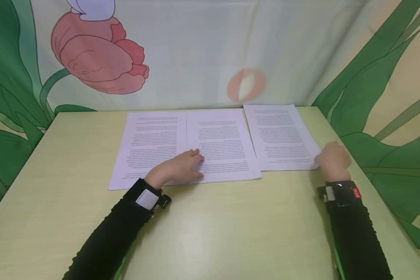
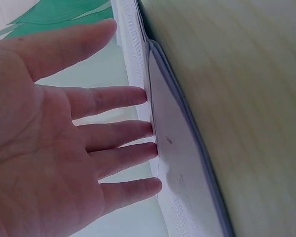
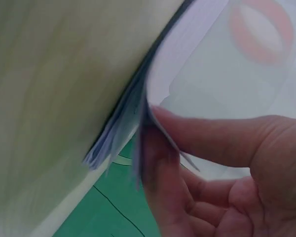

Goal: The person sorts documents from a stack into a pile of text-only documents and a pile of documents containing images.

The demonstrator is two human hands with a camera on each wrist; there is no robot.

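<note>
Left hand (image 1: 182, 165) flat, fingers extended on the printed two-page spread (image 1: 220, 144), gripping nothing. Right hand (image 1: 333, 159) pinches the near right corner of the printed sheet stack (image 1: 281, 136), thumb over finger; can't tell how many sheets. Right wrist view: corner bent up, other sheets fanned below. Stack sits just right of the spread, both toward the far side of the counter (image 1: 213, 229). Progress, my read: early in a lift. Corner separated, rest of stack lying flat, nothing turned over; lift itself remains.
</note>
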